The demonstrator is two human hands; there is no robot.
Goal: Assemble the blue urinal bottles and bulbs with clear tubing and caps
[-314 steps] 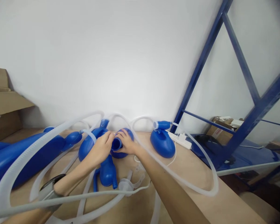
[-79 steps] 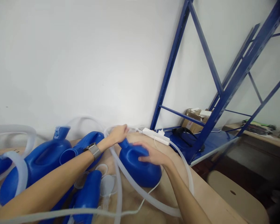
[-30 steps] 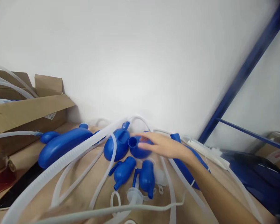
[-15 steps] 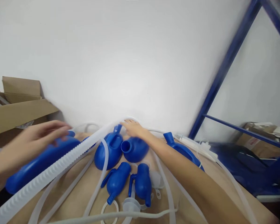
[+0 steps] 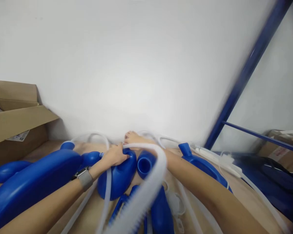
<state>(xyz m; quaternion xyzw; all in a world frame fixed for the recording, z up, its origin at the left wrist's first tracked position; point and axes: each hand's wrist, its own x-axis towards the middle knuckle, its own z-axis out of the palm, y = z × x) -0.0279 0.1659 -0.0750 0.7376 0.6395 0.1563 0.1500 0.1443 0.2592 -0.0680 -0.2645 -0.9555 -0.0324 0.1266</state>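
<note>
Blue glossy plastic makes up the rounded bottle [image 5: 122, 178] at lower centre-left of the head view. Your left hand [image 5: 114, 155] is wrapped around its top, thumb laid on the plastic. Your right hand [image 5: 132, 137] is curled just beyond, in the lower middle; whether it grips anything is hidden. A ribbed, translucent white hose [image 5: 158, 169] arches before your right forearm. To work steadily, brace the bottle with your left hand and leave the hose slack, so it doesn't drag sideways.
</note>
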